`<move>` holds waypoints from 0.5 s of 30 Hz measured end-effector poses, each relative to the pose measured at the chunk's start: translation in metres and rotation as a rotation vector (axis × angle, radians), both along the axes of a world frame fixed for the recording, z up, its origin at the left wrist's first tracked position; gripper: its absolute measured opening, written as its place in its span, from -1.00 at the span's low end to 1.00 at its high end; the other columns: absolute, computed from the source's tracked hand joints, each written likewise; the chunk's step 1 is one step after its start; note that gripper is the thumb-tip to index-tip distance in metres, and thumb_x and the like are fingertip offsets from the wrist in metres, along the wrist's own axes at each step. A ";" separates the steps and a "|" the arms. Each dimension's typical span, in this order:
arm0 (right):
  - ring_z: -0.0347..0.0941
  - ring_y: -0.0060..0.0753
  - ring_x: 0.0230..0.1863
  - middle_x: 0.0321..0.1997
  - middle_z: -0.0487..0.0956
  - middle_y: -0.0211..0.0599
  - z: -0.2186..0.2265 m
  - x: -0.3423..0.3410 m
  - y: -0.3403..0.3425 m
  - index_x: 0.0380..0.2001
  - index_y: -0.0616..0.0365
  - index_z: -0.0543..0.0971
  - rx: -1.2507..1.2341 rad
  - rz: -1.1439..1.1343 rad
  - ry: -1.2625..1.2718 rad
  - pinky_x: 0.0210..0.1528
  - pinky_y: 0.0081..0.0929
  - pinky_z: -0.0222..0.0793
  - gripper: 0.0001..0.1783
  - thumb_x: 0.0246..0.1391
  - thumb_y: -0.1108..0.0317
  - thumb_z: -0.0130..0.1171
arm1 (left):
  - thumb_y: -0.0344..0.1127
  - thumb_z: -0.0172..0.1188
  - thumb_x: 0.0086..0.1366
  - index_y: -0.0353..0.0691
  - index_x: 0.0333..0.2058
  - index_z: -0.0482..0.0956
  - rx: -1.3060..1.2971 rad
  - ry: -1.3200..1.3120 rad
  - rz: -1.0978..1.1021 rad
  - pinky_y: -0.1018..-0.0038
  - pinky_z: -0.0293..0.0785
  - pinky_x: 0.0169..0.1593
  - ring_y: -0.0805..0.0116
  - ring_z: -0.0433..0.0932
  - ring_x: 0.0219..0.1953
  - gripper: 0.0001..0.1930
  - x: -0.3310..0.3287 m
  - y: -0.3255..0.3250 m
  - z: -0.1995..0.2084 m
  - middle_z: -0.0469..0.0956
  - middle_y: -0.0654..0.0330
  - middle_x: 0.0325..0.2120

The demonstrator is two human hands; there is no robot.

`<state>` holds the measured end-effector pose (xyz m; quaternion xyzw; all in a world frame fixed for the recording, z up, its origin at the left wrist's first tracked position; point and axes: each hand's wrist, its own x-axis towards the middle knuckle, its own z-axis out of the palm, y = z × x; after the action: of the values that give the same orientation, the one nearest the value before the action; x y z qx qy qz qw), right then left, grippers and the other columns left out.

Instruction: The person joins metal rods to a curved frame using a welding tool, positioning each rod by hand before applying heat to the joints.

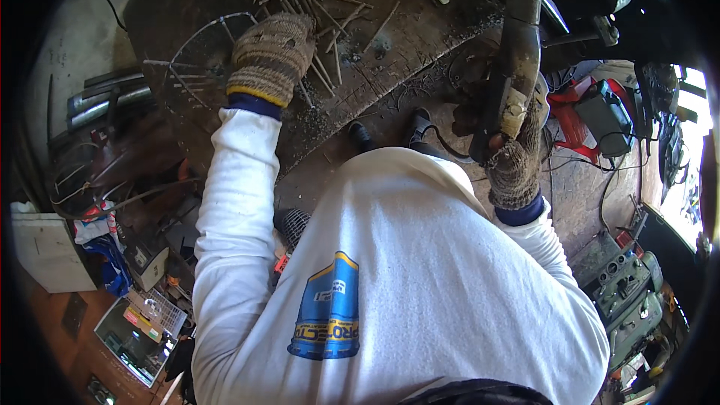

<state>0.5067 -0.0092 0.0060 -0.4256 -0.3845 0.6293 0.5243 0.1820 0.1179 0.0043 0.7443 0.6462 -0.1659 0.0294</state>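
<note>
The gloved left hand (270, 56) rests flat on the wire frame (196, 56) at the table's (420, 37) near edge, while the right hand (514, 157), well apart, grips an upright welding tool (517, 45).

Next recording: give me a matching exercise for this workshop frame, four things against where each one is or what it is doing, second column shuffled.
Things:
1. left hand
2. right hand
3. wire frame
4. red machine

Places or states:
A. on the floor at the right
B. gripping a dark welding tool
C. lying on the dark work plate, partly under a glove
D. gloved, resting on the wire frame

Pairs: 1-D, 2-B, 3-C, 4-A
</note>
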 end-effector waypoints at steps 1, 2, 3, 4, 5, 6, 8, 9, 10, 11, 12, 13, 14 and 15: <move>0.58 -0.20 -0.02 0.09 0.54 -0.09 -0.003 0.001 -0.001 0.32 0.20 0.22 0.000 -0.008 0.008 -0.06 -0.26 0.60 0.02 -0.07 -0.07 0.49 | -0.02 0.10 0.30 -0.07 -0.02 0.59 0.075 -0.047 -0.081 0.16 0.47 0.14 0.05 0.54 0.07 -0.62 -0.003 -0.007 -0.001 0.57 0.07 0.00; 0.59 -0.20 -0.02 0.09 0.54 -0.09 -0.005 0.002 -0.002 0.32 0.20 0.23 0.000 -0.009 0.021 -0.06 -0.26 0.60 0.03 -0.07 -0.07 0.49 | -0.02 0.10 0.30 -0.07 -0.02 0.59 0.074 -0.043 -0.081 0.16 0.47 0.14 0.05 0.54 0.07 -0.62 -0.011 -0.007 -0.005 0.57 0.07 0.00; 0.59 -0.19 -0.02 0.09 0.54 -0.09 -0.009 0.006 -0.004 0.31 0.21 0.23 -0.018 -0.006 0.040 -0.06 -0.25 0.60 0.02 -0.07 -0.06 0.49 | -0.02 0.09 0.31 -0.07 -0.01 0.59 0.102 -0.077 -0.048 0.15 0.47 0.15 0.03 0.54 0.07 -0.62 -0.019 -0.005 -0.008 0.57 0.06 0.00; 0.59 -0.19 -0.02 0.09 0.54 -0.09 -0.011 0.006 -0.004 0.31 0.21 0.24 -0.026 -0.002 0.049 -0.07 -0.25 0.60 0.01 -0.07 -0.06 0.49 | -0.01 0.07 0.32 -0.07 0.00 0.58 0.130 -0.110 -0.015 0.14 0.46 0.16 0.01 0.54 0.07 -0.61 -0.024 -0.002 -0.012 0.58 0.05 0.00; 0.59 -0.19 -0.02 0.09 0.54 -0.09 -0.013 0.007 -0.004 0.31 0.21 0.24 -0.034 -0.001 0.057 -0.07 -0.24 0.60 0.01 -0.06 -0.06 0.49 | -0.01 0.07 0.32 -0.07 0.00 0.58 0.131 -0.111 -0.013 0.14 0.46 0.16 0.01 0.54 0.07 -0.61 -0.025 0.003 -0.011 0.58 0.05 0.00; 0.59 -0.18 -0.02 0.09 0.53 -0.10 -0.014 0.006 -0.001 0.31 0.21 0.24 0.005 -0.004 0.052 -0.07 -0.25 0.60 0.00 -0.05 -0.04 0.49 | 0.00 0.07 0.31 -0.06 0.02 0.58 0.169 -0.088 -0.028 0.13 0.45 0.17 0.01 0.53 0.08 -0.59 -0.026 0.008 -0.009 0.57 0.05 0.01; 0.59 -0.18 -0.02 0.10 0.53 -0.10 -0.012 0.005 0.002 0.31 0.21 0.24 0.047 0.000 0.051 -0.07 -0.25 0.60 -0.02 -0.04 -0.03 0.48 | 0.01 0.07 0.31 -0.04 0.04 0.58 0.211 -0.060 -0.035 0.13 0.44 0.18 0.00 0.52 0.09 -0.58 -0.022 0.012 0.001 0.57 0.04 0.02; 0.59 -0.18 -0.02 0.10 0.53 -0.10 -0.009 0.005 0.003 0.31 0.22 0.24 0.074 0.013 0.031 -0.07 -0.26 0.61 -0.02 -0.03 -0.02 0.48 | 0.01 0.09 0.31 -0.06 0.03 0.59 0.136 -0.070 -0.001 0.12 0.46 0.16 0.03 0.53 0.09 -0.58 -0.010 0.015 0.005 0.58 0.05 0.02; 0.59 -0.17 -0.02 0.11 0.52 -0.09 -0.006 0.004 0.005 0.31 0.22 0.24 0.102 0.026 0.011 -0.07 -0.27 0.61 -0.03 -0.02 0.00 0.47 | 0.02 0.11 0.30 -0.08 0.02 0.60 0.062 -0.081 0.033 0.12 0.48 0.15 0.05 0.54 0.09 -0.57 -0.002 0.016 0.008 0.59 0.05 0.03; 0.59 -0.17 -0.02 0.11 0.52 -0.09 -0.005 0.002 0.005 0.31 0.22 0.24 0.101 0.027 0.010 -0.07 -0.27 0.61 -0.03 -0.02 0.00 0.47 | 0.04 0.14 0.28 -0.09 0.03 0.60 0.072 -0.098 0.082 0.09 0.48 0.15 0.01 0.54 0.11 -0.55 0.003 0.018 0.003 0.58 0.02 0.04; 0.59 -0.17 -0.02 0.12 0.52 -0.09 -0.003 -0.002 0.004 0.32 0.22 0.23 0.089 0.020 0.050 -0.08 -0.28 0.61 -0.03 -0.02 0.00 0.48 | 0.04 0.14 0.28 -0.09 0.03 0.60 0.071 -0.099 0.084 0.09 0.48 0.15 0.01 0.54 0.11 -0.55 0.006 0.018 0.000 0.58 0.02 0.04; 0.59 -0.17 -0.02 0.12 0.52 -0.09 -0.003 -0.004 0.003 0.32 0.22 0.23 0.078 0.013 0.090 -0.08 -0.29 0.62 -0.03 -0.03 0.01 0.48 | 0.04 0.14 0.28 -0.09 0.03 0.60 0.037 -0.068 0.168 0.06 0.48 0.15 -0.01 0.53 0.11 -0.54 0.010 0.018 -0.002 0.57 0.00 0.06; 0.59 -0.17 -0.02 0.12 0.52 -0.09 -0.004 -0.003 0.003 0.32 0.22 0.23 0.078 0.013 0.089 -0.08 -0.29 0.62 -0.03 -0.03 0.01 0.48 | 0.03 0.15 0.28 -0.09 0.04 0.60 0.004 -0.036 0.252 0.04 0.48 0.15 -0.04 0.52 0.12 -0.54 0.014 0.018 -0.001 0.56 -0.01 0.07; 0.58 -0.16 -0.01 0.13 0.51 -0.09 -0.006 -0.002 0.002 0.32 0.23 0.23 0.073 0.015 0.094 -0.08 -0.28 0.62 -0.02 -0.03 0.01 0.48 | 0.03 0.15 0.28 -0.09 0.04 0.60 0.004 -0.037 0.251 0.04 0.48 0.15 -0.04 0.52 0.12 -0.54 0.015 0.017 0.000 0.56 -0.01 0.07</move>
<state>0.5046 -0.0073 -0.0002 -0.3734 -0.3854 0.6380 0.5522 0.1971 0.1345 0.0041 0.6605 0.7341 -0.1459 0.0605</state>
